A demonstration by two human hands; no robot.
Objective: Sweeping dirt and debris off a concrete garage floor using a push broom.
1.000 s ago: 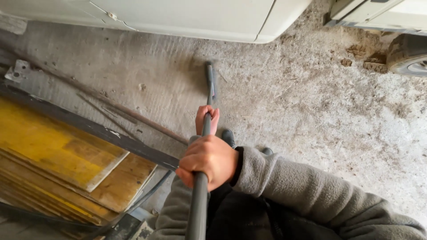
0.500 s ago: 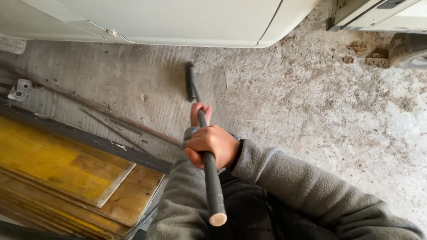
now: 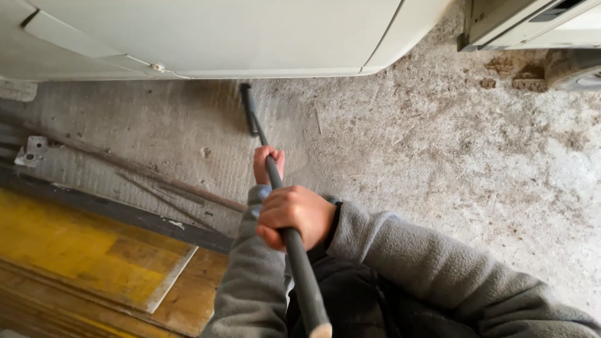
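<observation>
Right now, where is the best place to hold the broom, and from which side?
Grip the broom handle, one hand high and one lower down, coming from above as the right hand and left hand do. It is long, thin and slanted, its head on the floor.

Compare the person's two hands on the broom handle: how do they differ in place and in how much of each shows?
The right hand grips high on the handle, near the camera; the left hand grips lower, nearer the broom head. The right hand shows its knuckles fully; the left hand is partly hidden behind the handle. Both are closed around it, in grey sleeves.
</observation>
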